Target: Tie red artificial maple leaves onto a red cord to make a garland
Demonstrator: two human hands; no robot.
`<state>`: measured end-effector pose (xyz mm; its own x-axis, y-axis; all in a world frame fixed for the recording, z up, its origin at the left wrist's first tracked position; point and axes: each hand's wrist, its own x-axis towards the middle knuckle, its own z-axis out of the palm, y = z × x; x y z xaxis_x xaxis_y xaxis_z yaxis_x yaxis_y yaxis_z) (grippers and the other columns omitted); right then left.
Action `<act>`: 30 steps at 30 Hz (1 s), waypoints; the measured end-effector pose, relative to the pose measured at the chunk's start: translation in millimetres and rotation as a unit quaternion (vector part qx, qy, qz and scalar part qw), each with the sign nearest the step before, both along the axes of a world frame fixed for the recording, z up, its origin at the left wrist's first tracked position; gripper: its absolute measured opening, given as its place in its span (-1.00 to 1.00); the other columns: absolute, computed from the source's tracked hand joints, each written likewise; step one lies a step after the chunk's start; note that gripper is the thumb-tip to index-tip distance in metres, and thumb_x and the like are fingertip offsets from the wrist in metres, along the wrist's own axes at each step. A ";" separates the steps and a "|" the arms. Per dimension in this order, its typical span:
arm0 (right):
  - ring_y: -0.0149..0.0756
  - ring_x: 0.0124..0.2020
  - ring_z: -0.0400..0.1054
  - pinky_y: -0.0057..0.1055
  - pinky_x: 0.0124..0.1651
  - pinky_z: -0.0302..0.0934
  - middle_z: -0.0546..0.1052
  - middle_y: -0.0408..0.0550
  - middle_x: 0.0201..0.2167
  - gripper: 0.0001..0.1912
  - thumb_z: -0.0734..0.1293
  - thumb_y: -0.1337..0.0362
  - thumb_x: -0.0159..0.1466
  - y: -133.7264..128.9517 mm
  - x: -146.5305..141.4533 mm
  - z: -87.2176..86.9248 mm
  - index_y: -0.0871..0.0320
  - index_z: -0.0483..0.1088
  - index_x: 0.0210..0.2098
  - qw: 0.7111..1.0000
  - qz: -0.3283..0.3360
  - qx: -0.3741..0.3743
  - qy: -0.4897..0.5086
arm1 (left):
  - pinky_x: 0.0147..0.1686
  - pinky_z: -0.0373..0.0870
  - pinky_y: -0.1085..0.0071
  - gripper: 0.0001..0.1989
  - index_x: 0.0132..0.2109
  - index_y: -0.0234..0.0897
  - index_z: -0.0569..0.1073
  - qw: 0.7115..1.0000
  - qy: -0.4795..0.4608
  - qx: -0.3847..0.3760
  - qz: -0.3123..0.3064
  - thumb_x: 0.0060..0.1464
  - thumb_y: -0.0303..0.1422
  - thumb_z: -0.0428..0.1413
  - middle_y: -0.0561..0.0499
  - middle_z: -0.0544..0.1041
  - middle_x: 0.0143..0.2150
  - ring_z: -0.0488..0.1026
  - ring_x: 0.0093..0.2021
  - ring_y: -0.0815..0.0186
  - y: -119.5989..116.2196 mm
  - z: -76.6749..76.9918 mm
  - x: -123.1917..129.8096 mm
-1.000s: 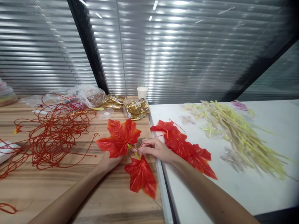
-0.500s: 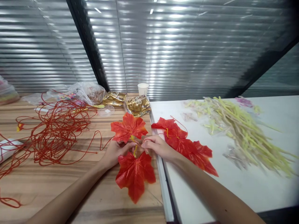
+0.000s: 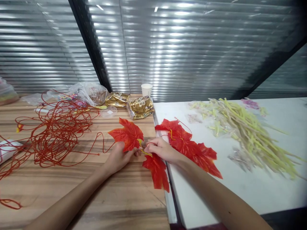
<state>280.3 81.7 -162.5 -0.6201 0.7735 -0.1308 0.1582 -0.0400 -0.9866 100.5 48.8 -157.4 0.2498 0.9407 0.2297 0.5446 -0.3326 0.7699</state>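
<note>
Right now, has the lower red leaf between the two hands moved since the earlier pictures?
Yes. The lower red leaf has shifted right, toward the white table; its tip now overlaps the strip along that table's edge.

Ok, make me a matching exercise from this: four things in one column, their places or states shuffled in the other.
Things
A. Paper cup
B. Tangled red cord
C. Long yellowish strips
D. Leaf sprig above the wood-grain surface

Places or states
1. Lying on the white surface
2. Held between the left hand and right hand
3. Standing upright behind the gold packets
4. Spread in loops at the left

Pairs: A-3, B-4, C-1, D-2
</note>
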 end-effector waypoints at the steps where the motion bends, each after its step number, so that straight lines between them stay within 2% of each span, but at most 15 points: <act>1: -0.54 -0.65 -0.08 -0.49 -0.56 -0.23 0.10 -0.27 -0.73 -0.73 0.22 0.29 0.03 0.0 0.0 -0.1 0.19 0.10 -0.73 1.000 -0.001 0.000 -0.001 | -0.29 0.32 0.47 -0.76 -0.54 -0.26 0.43 1.000 -0.004 0.002 0.001 0.02 -0.38 -0.02 0.04 0.52 -0.51 0.44 -0.44 0.34 0.3 -0.3 0.1; 7: -0.55 -0.64 -0.07 -0.50 -0.56 -0.22 0.10 -0.27 -0.71 -0.73 0.21 0.29 0.05 0.0 0.7 -0.3 0.19 0.08 -0.71 1.000 -0.005 -0.001 0.008 | -0.37 0.33 0.49 -0.79 -0.53 -0.27 0.42 1.000 -0.010 0.000 -0.010 0.01 -0.39 0.00 0.03 0.51 -0.53 0.43 -0.48 0.35 1.2 -0.3 2.2; 16: -0.53 -0.63 -0.05 -0.51 -0.55 -0.17 0.09 -0.27 -0.71 -0.76 0.18 0.32 0.06 0.2 0.6 4.0 0.19 0.10 -0.70 0.998 0.035 0.045 -0.029 | -0.35 0.33 0.47 -0.80 -0.54 -0.28 0.41 0.999 0.025 -0.006 -0.019 -0.02 -0.41 -0.02 0.02 0.52 -0.51 0.43 -0.45 0.35 -1.0 6.7 4.2; 21: -0.54 -0.65 -0.06 -0.51 -0.57 -0.20 0.11 -0.27 -0.73 -0.74 0.20 0.29 0.06 0.7 1.9 2.3 0.19 0.10 -0.71 0.999 0.023 0.032 -0.026 | -0.42 0.33 0.51 -0.79 -0.50 -0.28 0.38 0.999 -0.020 -0.026 -0.024 0.04 -0.34 -0.03 0.04 0.48 -0.54 0.41 -0.50 0.38 0.4 5.4 5.6; 30: -0.53 -0.64 0.01 -0.52 -0.55 -0.12 0.18 -0.25 -0.73 -0.79 0.15 0.37 0.03 1.5 1.4 2.3 0.20 0.15 -0.72 0.997 0.040 0.058 -0.027 | -0.41 0.30 0.51 -0.80 -0.54 -0.28 0.38 1.000 0.015 -0.008 -0.022 0.00 -0.42 -0.04 0.05 0.48 -0.54 0.40 -0.49 0.38 0.3 4.8 5.1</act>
<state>281.7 83.1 -160.1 -0.6745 0.7342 -0.0780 0.2085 0.0881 -0.9740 105.6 49.2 -152.6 0.2980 0.9321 0.2060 0.5524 -0.3444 0.7591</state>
